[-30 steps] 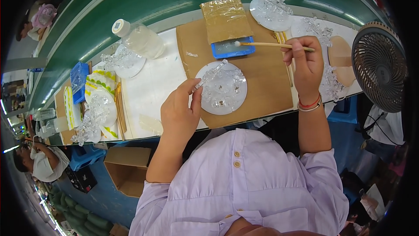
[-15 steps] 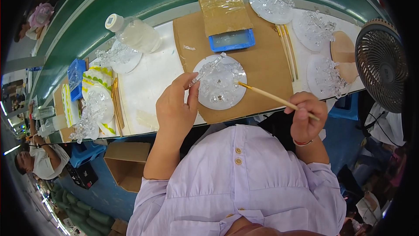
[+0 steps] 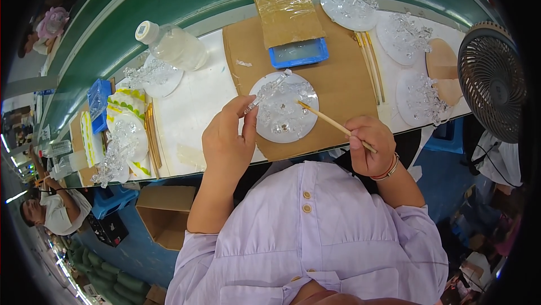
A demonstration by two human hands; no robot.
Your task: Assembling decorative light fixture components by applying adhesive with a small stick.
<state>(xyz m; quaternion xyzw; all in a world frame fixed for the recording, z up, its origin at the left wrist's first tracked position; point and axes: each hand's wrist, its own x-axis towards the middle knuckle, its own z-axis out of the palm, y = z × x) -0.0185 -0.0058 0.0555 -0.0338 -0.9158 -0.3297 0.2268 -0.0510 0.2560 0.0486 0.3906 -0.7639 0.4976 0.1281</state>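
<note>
both hands are over the brown cardboard mat [image 3: 338, 79] at the near edge of the desk [image 3: 191, 107], and i see them working on the same round clear disc [image 3: 284, 107] that lies flat on the mat. my left hand [image 3: 227, 141] has thumb and fingers pinched shut around a small clear crystal-like piece [image 3: 269, 92], holding it tilted over the left part of the disc, where other clear pieces already sit. my right hand [image 3: 369, 146] is curled closed around the near end of a thin wooden stick [image 3: 332, 124]; the stick slants up and left, and its tip sits on or just above the middle of the disc, i cannot tell which. just beyond the disc is a shallow blue tray [image 3: 298, 53] with a pale liquid in it, and touching its far side a tan block wrapped in clear film [image 3: 287, 14]. to the right on the mat lie spare wooden sticks [image 3: 369, 62], and past them several more discs carrying clear ornaments [image 3: 420, 99]. to the left a clear plastic bottle [image 3: 172, 45] with a white cap lies on its side, and a black fan [image 3: 491, 79] stands at the right end of the desk.
</note>
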